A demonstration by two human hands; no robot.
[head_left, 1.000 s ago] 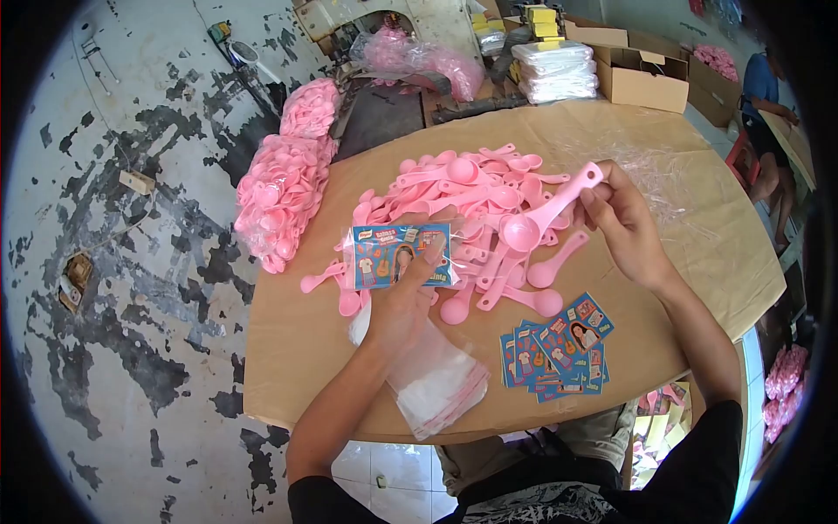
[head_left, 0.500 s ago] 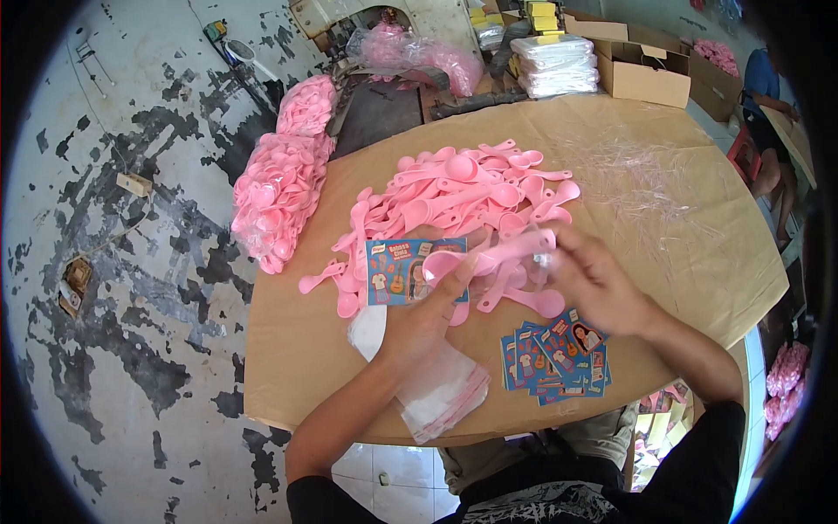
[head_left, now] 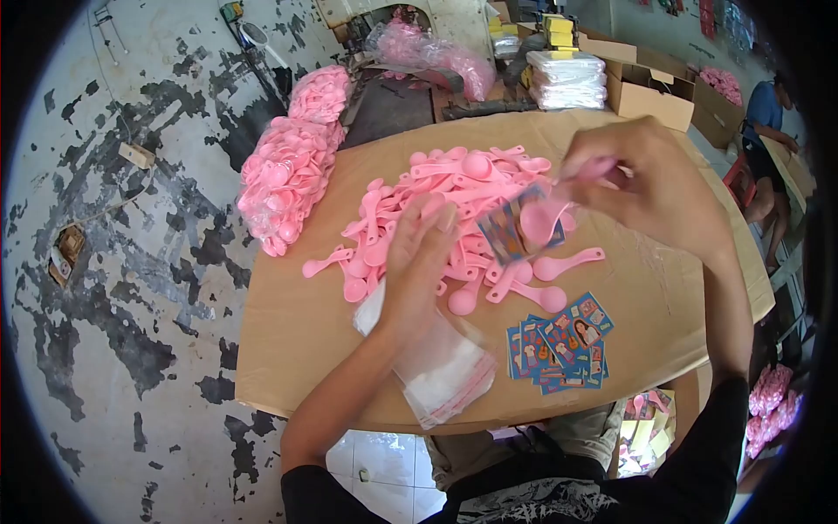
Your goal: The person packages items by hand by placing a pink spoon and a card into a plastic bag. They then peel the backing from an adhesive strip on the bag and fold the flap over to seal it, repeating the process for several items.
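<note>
Now right hand (head_left: 642, 179) raised, fingers curled

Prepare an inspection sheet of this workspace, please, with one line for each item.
Surface: brown-covered table.
Work items: piled pink spoons; overlapping blue cards; clear bags.
Clutter: open cardboard box beyond the table; filled bags at its left.
Hands: right hand holds one spoon, blurred, before a card; left hand open, contact unclear.
Cables: thin cable on the wall.
Surroundings: peeling wall; seated person at right.
</note>
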